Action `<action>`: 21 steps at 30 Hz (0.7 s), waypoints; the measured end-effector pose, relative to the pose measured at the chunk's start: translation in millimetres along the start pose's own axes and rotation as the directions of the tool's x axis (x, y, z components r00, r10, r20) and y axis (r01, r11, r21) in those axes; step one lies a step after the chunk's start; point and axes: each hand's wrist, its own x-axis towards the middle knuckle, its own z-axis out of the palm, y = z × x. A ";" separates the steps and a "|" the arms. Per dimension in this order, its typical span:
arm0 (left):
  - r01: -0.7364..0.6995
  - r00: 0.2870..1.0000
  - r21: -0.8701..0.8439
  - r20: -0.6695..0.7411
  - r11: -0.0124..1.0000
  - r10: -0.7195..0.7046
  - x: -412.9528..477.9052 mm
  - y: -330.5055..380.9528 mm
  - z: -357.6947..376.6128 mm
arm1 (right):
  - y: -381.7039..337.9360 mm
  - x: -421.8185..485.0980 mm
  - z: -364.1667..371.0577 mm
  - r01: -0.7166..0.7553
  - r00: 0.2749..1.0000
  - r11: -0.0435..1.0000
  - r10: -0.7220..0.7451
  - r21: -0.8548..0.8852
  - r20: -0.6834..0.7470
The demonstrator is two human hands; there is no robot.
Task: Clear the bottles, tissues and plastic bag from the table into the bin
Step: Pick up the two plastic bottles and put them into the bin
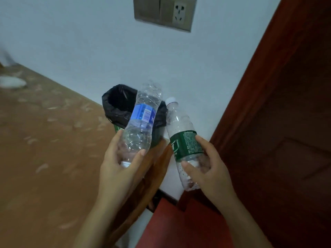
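Observation:
My left hand point(119, 171) grips a clear plastic bottle with a blue label point(141, 119) near its white-capped end, so the bottle's base points up and away over the bin. My right hand point(208, 169) holds a second clear bottle with a green label point(184, 142), white cap uppermost, tilted a little left. The bin point(114, 106), lined with a black bag, stands just beyond the table corner against the wall, its opening partly hidden behind the blue-label bottle.
A brown patterned table point(44, 140) fills the left side, with a blurred white object point(11, 82) at its far left. A dark red-brown door point(286, 122) stands to the right. A wall socket plate point(164, 13) is above. Red floor point(170, 226) shows below.

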 end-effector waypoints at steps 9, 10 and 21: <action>0.111 0.949 0.076 -0.304 0.991 -0.083 56.9 -5.7 18.3 | 21.3 131.7 23.1 0.100 0.959 0.994 -0.106 0.035 0.262; 0.122 0.937 0.071 -0.336 0.990 -0.091 63.2 -5.8 22.0 | 23.2 147.7 23.9 0.105 0.946 0.993 -0.115 0.048 0.303; 0.215 0.821 0.084 -0.554 0.973 -0.134 83.1 -14.4 38.8 | 35.2 266.2 60.0 0.207 0.805 0.977 -0.143 -0.046 0.576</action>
